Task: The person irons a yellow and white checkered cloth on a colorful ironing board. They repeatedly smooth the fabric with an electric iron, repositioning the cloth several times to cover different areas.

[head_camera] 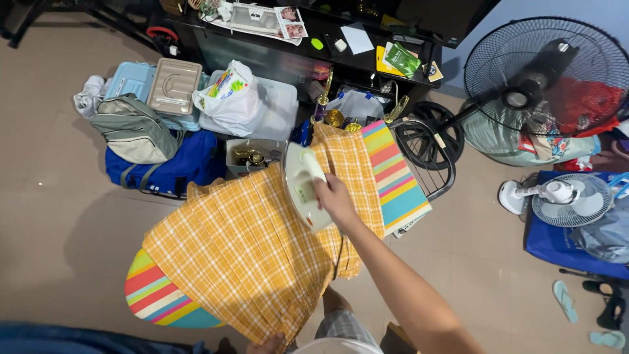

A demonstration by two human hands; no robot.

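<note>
Nearest the lens, left hand (267,343) at the bottom edge, fingertips pinching the hem of the yellow plaid garment (255,242); only the fingertips in view. Right arm stretched forward and up from the lower right, right hand (333,196) clenched around the handle of the white iron (303,187), soleplate pressed flat on the cloth. Garment spread across the striped ironing board (396,177), draped over both long edges, with the board's rounded nose (157,298) showing at lower left and its square end beyond the iron. Past the board, a wire iron rest (429,157) at the far end. On the floor to the left, a grey backpack (134,134) atop a blue bag (173,167), a beige lidded box (173,85) on pale blue cases, a white plastic bag (229,98) with coloured print on a clear bin. Behind, a dark surface (275,46) carrying papers, photo sheets, a green packet (401,59) and a yellow card. To the right, a large black standing fan (547,82), a small white fan (563,196) lying on a blue bag, sandals (567,301) on the tiles.
</note>
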